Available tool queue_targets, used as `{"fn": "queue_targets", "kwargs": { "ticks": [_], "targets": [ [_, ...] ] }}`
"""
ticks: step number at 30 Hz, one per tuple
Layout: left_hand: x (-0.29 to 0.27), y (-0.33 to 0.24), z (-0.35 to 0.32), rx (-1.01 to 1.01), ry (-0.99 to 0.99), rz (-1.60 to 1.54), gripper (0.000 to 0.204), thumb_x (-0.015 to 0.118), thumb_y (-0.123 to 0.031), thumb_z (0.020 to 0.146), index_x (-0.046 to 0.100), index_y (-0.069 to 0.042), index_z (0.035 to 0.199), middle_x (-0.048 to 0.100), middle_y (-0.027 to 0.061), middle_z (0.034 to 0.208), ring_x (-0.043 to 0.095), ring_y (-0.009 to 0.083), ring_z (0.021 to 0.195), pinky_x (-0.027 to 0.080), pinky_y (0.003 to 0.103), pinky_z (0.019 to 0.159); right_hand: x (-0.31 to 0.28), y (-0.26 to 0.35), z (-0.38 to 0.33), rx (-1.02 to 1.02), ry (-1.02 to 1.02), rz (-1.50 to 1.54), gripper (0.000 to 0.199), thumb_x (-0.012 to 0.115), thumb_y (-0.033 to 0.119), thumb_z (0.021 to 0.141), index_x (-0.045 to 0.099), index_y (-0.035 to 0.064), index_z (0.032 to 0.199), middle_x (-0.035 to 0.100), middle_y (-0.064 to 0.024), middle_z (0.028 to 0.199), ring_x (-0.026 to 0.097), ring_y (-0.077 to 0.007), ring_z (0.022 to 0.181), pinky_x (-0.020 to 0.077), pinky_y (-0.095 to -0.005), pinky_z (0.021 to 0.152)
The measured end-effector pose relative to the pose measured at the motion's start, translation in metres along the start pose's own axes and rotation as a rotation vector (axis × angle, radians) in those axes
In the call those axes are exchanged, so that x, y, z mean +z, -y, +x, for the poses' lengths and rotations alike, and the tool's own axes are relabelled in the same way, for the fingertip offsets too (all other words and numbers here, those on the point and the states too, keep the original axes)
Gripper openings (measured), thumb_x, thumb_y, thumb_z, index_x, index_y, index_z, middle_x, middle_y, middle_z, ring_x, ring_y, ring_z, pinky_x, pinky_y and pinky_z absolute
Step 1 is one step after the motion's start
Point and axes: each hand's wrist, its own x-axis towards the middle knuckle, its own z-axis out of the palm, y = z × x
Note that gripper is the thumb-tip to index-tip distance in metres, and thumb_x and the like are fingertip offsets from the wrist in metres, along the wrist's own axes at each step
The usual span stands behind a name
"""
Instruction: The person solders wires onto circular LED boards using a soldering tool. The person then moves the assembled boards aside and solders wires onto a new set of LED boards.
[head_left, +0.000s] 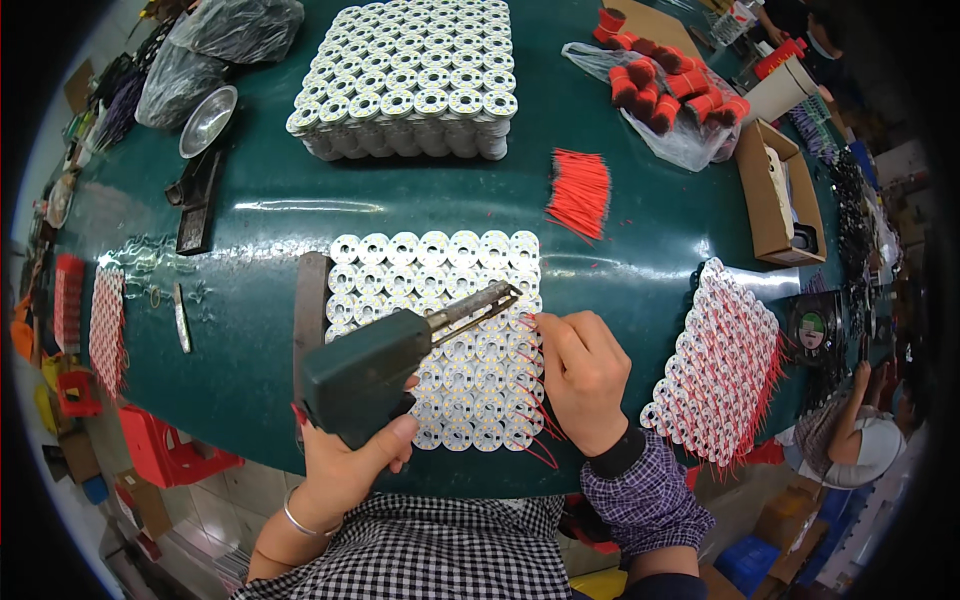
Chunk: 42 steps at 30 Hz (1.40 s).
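My left hand (350,455) grips a dark green soldering gun (375,365) whose metal tip (500,295) points right, over a panel of round white LED boards (440,340) lying on the green table (250,300). My right hand (582,372) rests on the panel's right edge, fingers pinched on a thin red wire (530,318) just beside the tip. Several red wires (545,430) stick out from the boards under that hand.
A tall stack of white round boards (410,75) stands at the back. Loose red wires (580,190) lie right of centre; a finished wired panel (720,365) lies at right. Red spools in a bag (670,85), a cardboard box (780,195), a metal bowl (207,120). Another person (850,430) sits lower right.
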Motion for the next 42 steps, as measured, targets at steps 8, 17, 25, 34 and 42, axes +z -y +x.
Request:
{"fn": "queue_targets", "kwargs": {
  "ticks": [8, 17, 25, 34, 42],
  "targets": [
    [0.000, 0.019, 0.007, 0.309, 0.071, 0.575, 0.015, 0.079, -0.009, 0.085, 0.073, 0.000, 0.095, 0.069, -0.0008, 0.072, 0.058, 0.0044, 0.058, 0.045, 0.022, 0.052, 0.001, -0.001, 0.002, -0.014, 0.013, -0.034, 0.021, 0.070, -0.001, 0.077, 0.070, 0.0030, 0.097, 0.056, -0.0055, 0.080, 0.059, -0.0223, 0.069, 0.0481, -0.0345, 0.060],
    [0.002, 0.021, 0.011, 0.382, 0.107, 0.668, 0.014, 0.078, -0.008, 0.084, 0.073, -0.001, 0.096, 0.068, 0.0004, 0.070, 0.056, 0.0038, 0.057, 0.045, 0.022, 0.052, 0.000, 0.001, 0.003, -0.008, 0.028, -0.057, 0.020, 0.069, 0.000, 0.076, 0.070, 0.0023, 0.096, 0.057, -0.0052, 0.080, 0.060, -0.0216, 0.070, 0.0482, -0.0341, 0.061],
    [0.001, 0.018, 0.010, 0.355, 0.124, 0.752, 0.014, 0.078, -0.008, 0.084, 0.073, -0.001, 0.096, 0.068, 0.0010, 0.070, 0.057, 0.0040, 0.058, 0.045, 0.023, 0.052, 0.001, 0.002, 0.003, -0.006, 0.036, -0.088, 0.020, 0.070, 0.001, 0.076, 0.070, 0.0025, 0.096, 0.056, -0.0050, 0.080, 0.059, -0.0211, 0.070, 0.0481, -0.0334, 0.060],
    [-0.006, 0.006, 0.005, 0.017, -0.019, 0.136, 0.027, 0.074, 0.002, 0.085, 0.066, 0.004, 0.111, 0.068, 0.0087, 0.086, 0.057, 0.0090, 0.055, 0.044, 0.023, 0.045, 0.000, 0.002, 0.005, 0.004, 0.036, -0.082, 0.020, 0.070, 0.001, 0.076, 0.070, 0.0024, 0.096, 0.056, -0.0055, 0.082, 0.059, -0.0215, 0.072, 0.0473, -0.0341, 0.061],
    [0.001, 0.002, 0.008, 0.074, -0.063, 0.287, 0.022, 0.076, 0.000, 0.085, 0.070, 0.003, 0.105, 0.068, 0.0019, 0.081, 0.057, 0.0075, 0.056, 0.045, 0.023, 0.049, -0.005, 0.008, 0.028, -0.044, -0.019, 0.002, 0.019, 0.070, -0.001, 0.076, 0.069, 0.0026, 0.095, 0.056, -0.0059, 0.080, 0.058, -0.0227, 0.072, 0.0457, -0.0349, 0.062]
  ]
}}
